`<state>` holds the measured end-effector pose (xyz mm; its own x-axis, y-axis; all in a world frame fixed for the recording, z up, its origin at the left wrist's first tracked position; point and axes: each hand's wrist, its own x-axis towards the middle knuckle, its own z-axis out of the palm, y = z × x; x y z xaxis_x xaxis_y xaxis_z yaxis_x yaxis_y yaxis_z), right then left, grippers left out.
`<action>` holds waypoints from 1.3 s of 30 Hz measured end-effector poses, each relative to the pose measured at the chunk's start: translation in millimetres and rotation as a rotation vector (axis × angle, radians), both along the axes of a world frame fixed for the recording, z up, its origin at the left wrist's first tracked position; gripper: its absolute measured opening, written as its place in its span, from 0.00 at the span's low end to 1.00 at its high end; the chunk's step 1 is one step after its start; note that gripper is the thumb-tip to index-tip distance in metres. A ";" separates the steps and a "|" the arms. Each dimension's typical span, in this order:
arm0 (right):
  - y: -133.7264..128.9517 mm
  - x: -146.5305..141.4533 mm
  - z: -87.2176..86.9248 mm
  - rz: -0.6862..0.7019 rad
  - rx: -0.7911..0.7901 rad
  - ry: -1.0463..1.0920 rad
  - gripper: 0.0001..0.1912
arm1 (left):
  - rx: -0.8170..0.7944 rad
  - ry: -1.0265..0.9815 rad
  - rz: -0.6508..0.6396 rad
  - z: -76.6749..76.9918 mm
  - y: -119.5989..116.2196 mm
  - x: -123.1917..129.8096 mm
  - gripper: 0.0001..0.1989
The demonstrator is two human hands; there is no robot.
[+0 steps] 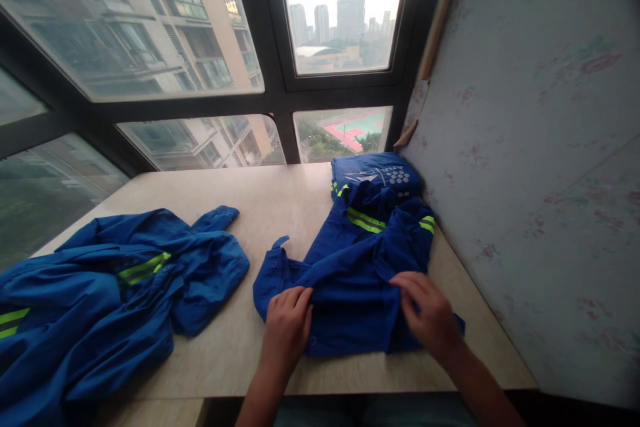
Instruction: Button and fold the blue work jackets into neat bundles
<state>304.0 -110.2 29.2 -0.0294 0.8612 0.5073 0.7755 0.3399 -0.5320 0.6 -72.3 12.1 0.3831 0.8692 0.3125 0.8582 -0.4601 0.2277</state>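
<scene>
A blue work jacket with yellow-green reflective stripes lies partly spread on the pale ledge in front of me. My left hand pinches its cloth at the lower left, beside a buttoned cuff. On the lower right, the fingers of my right hand are closed on another part of the same jacket. The far end of the jacket, with its striped part, lies against a folded stack of blue garments bearing a white print. Fingertips on both hands are partly hidden by cloth folds.
A second blue garment with reflective stripes lies crumpled at the left. The pale ledge runs to dark-framed windows at the back. A flower-patterned wall closes off the right side.
</scene>
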 end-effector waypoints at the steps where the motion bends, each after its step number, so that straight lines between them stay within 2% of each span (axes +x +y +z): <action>1: -1.1 -26.5 2.7 0.129 -0.068 -0.007 0.16 | -0.027 -0.023 -0.013 0.0 2.6 4.4 0.15; 3: -5.0 -75.7 0.0 0.319 -0.213 -0.060 0.11 | -0.064 -0.096 -0.025 -2.9 6.4 10.0 0.17; 4: -7.4 -95.9 -4.7 0.359 -0.270 -0.083 0.10 | -0.071 -0.144 -0.017 -5.4 7.0 10.7 0.18; 6: -11.9 -123.6 -18.3 0.382 -0.354 -0.133 0.15 | -0.077 -0.254 0.022 -10.8 5.1 7.8 0.17; 8: -14.6 -134.7 -32.8 0.371 -0.390 -0.165 0.18 | -0.104 -0.342 0.071 -15.0 -0.6 0.2 0.14; 12: -12.3 -128.3 -49.3 0.356 -0.406 -0.052 0.07 | -0.250 -0.333 0.079 -15.8 -17.7 -17.3 0.09; 15: -9.7 -123.5 -48.3 0.351 -0.431 0.088 0.09 | -0.322 -0.300 0.043 -13.1 -30.0 -22.3 0.09; 18: -11.6 -128.5 -43.5 0.323 -0.428 0.053 0.11 | -0.314 -0.259 0.029 -13.6 -39.3 -19.9 0.07; 20: -13.8 -134.4 -42.2 0.360 -0.413 -0.028 0.12 | -0.295 -0.234 0.045 -16.8 -43.6 -17.3 0.06; 23: -13.7 -139.5 -44.0 0.434 -0.420 -0.071 0.07 | -0.275 -0.240 0.079 -23.2 -48.2 -15.6 0.06; 27: -6.1 -136.0 -47.6 0.445 -0.491 0.146 0.06 | -0.251 -0.305 0.099 -26.5 -53.6 -16.9 0.08; 31: 0.1 -133.8 -49.7 0.326 -0.510 0.387 0.07 | -0.262 -0.355 0.114 -22.3 -57.4 -13.9 0.07; 35: 0.5 -137.2 -52.2 0.293 -0.475 0.459 0.07 | -0.225 -0.364 0.162 -21.8 -56.6 -6.5 0.07; 39: -2.4 -138.5 -56.5 0.293 -0.435 0.457 0.08 | -0.180 -0.366 0.162 -31.0 -53.4 -1.2 0.08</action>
